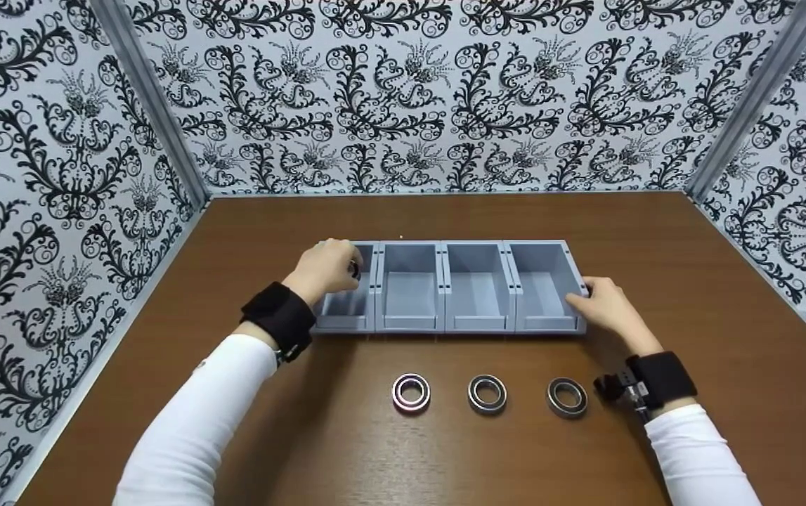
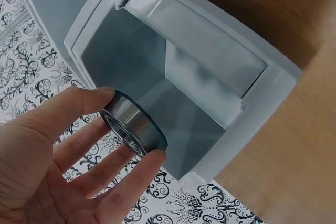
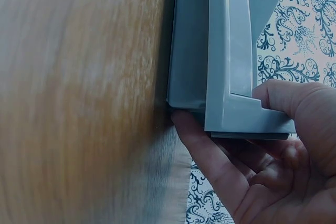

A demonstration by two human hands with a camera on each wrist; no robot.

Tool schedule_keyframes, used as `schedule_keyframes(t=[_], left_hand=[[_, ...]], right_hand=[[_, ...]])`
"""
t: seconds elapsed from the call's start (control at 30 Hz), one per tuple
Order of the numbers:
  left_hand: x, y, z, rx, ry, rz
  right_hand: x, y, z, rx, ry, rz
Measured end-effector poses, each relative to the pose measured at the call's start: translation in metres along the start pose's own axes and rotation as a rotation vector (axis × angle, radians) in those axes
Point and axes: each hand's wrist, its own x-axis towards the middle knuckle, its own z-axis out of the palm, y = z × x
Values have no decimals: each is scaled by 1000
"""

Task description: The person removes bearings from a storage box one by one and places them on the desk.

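Observation:
My left hand [image 1: 330, 267] pinches a ball bearing [image 2: 134, 121] between thumb and fingertips, over the leftmost compartment of a row of grey bins [image 1: 410, 323]. In the left wrist view the bearing is tilted at the mouth of that bin [image 2: 199, 51], its dark seal edge and steel outer ring showing. At the other end, my right hand [image 1: 606, 303] grips the side wall of the rightmost bin [image 3: 244, 114], thumb over the rim and fingers along the outside. Some of those fingers are hidden behind the wall.
Three more bearings lie on the brown table [image 1: 346, 450] in front of the bins: a left one with a reddish edge [image 1: 411, 393], a middle one [image 1: 487, 394] and a right one [image 1: 567, 398]. Patterned walls [image 1: 410, 91] enclose the table at the back and sides.

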Motion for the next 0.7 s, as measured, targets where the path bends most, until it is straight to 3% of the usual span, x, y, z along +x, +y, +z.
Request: schedule_keyframes(t=[0.7], left_hand=[[1, 5, -10, 2, -10, -8]], right_hand=[[-1, 1, 0, 11, -9, 0]])
